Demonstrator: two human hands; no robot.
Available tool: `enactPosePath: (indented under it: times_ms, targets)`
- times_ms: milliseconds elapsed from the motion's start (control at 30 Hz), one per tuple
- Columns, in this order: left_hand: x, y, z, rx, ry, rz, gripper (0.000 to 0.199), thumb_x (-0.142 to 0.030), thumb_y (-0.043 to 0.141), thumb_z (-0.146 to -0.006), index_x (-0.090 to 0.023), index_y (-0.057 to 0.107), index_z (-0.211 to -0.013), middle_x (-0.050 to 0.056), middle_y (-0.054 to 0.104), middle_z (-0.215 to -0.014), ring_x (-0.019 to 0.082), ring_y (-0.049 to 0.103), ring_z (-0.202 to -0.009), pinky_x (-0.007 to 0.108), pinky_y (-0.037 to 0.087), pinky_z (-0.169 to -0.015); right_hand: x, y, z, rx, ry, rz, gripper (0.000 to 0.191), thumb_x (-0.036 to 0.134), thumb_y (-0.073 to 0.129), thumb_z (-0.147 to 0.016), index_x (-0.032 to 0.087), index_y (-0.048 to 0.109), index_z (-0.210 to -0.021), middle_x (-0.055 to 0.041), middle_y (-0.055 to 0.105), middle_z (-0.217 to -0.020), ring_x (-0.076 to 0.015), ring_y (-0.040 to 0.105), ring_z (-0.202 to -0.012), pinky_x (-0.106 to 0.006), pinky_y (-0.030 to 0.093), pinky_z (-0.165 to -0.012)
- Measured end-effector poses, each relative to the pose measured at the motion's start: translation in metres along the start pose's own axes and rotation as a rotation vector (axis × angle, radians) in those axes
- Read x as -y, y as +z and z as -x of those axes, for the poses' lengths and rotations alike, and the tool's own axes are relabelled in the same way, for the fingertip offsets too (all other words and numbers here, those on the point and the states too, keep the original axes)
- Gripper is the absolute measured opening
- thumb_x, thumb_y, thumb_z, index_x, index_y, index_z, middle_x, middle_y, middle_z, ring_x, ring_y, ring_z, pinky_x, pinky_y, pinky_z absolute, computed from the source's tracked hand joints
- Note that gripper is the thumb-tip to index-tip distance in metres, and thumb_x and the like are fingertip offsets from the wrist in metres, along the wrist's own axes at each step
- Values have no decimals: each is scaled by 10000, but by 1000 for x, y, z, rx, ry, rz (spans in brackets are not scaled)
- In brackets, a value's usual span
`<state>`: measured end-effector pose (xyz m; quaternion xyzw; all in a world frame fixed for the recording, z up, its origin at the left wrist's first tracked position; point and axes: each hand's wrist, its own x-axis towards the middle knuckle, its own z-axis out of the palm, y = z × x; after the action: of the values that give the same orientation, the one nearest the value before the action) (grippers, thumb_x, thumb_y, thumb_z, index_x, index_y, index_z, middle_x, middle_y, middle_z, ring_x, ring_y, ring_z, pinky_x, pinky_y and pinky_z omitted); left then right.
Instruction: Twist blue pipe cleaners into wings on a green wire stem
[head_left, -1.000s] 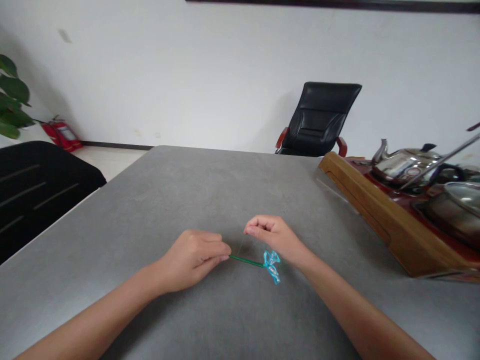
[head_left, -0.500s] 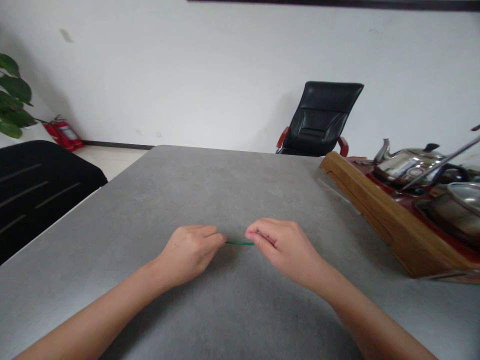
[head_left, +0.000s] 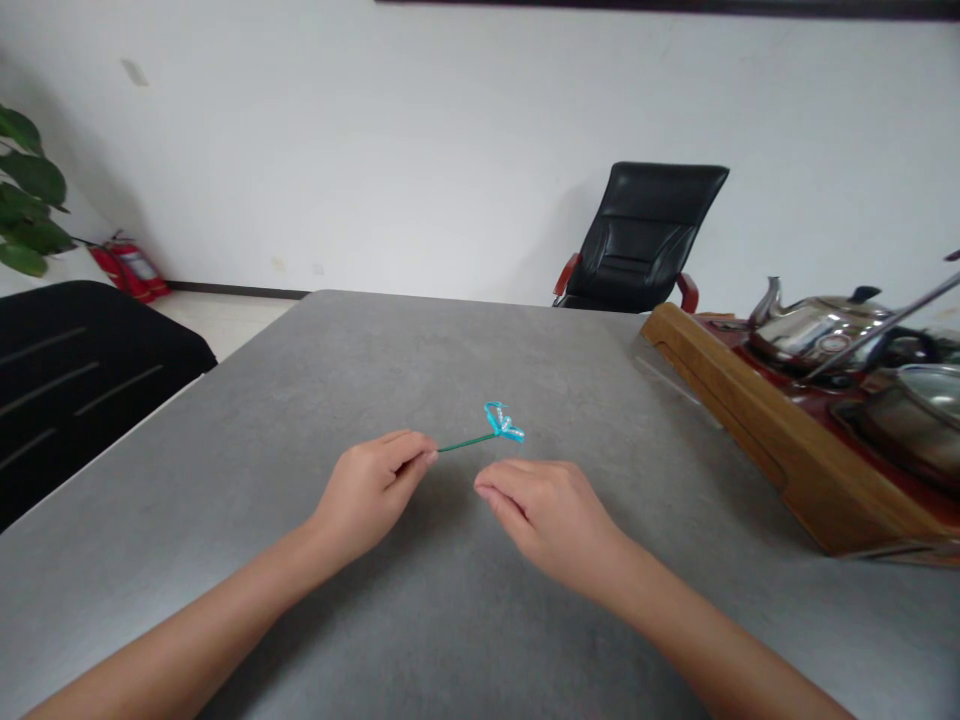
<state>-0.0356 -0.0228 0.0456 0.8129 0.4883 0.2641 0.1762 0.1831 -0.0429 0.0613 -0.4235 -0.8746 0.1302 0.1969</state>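
Wire flower — pinched in left hand

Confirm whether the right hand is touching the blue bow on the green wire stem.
Apart. The head view shows the right hand below the blue bow, with grey tabletop showing between them.

small bow of shiny blue wire on a thin green stem (flower-like shape), stem end pinched by the left hand, bow tilted up and rightward.
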Motion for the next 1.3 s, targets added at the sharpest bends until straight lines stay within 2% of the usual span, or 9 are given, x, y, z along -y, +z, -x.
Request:
enactPosePath:
  times_ms: [400, 600, 800, 933, 1000, 1133, 1300]
  targets:
    - [-1, 0, -3, 46, -98, 329, 283, -336, 450, -905, -149, 594, -749, -26, 520, -658, 114, 476, -644, 203, 371, -603, -12, 14, -3, 8, 33, -75, 196, 176, 464, -912, 202, 658, -899, -18, 695, -853, -146, 639, -784, -237, 424, -703]
    - [-4, -1, -4, 100, -47, 414, 272, -325, 467, -904, -144, 599, -749, -24, 515, -664, 106, 472, -651, 200, 375, -610, -20, 19, -5, -20, 47, -212, 205, 179, 473, -914, 211, 672, -875, 3, 685, -827, -131, 616, -779, -235, 418, -722]
    - [-5, -2, -3, 202, 37, 468, 260, -309, 468, -916, -141, 605, -773, -17, 520, -675, 100, 471, -647, 200, 373, -609, -32, 24, -8, -41, 144, -415, 200, 254, 511, -903, 197, 690, -834, 18, 659, -739, -119, 576, -684, -223, 402, -637]
    - [-7, -3, -2, 266, 153, 441, 254, -281, 459, -932, -143, 607, -779, -12, 528, -681, 96, 482, -646, 202, 378, -629, -36, 23, -10, -17, 89, -564, 272, 320, 495, -910, 173, 663, -754, 12, 630, -711, -124, 566, -684, -222, 404, -633]
    - [-8, -4, -1, 284, 216, 405, 260, -270, 449, -940, -146, 603, -772, -10, 533, -679, 98, 490, -653, 205, 384, -642, -38, 21, -11, -21, 117, -597, 257, 330, 518, -893, 168, 670, -763, 0, 648, -730, -131, 576, -697, -227, 413, -641]
    - [-11, -6, 1, 325, 303, 301, 262, -243, 422, -953, -154, 613, -797, -10, 536, -683, 98, 499, -658, 202, 378, -637, -41, 19, -13, -23, 183, -625, 214, 307, 552, -866, 162, 694, -797, -28, 689, -781, -145, 600, -731, -244, 437, -672]
    - [-11, -6, 3, 361, 348, 175, 259, -235, 411, -958, -162, 630, -840, -13, 513, -683, 94, 497, -638, 200, 364, -608, -44, 16, -13, -23, 128, -608, 191, 293, 558, -868, 182, 708, -826, -29, 710, -816, -142, 625, -771, -253, 452, -717]
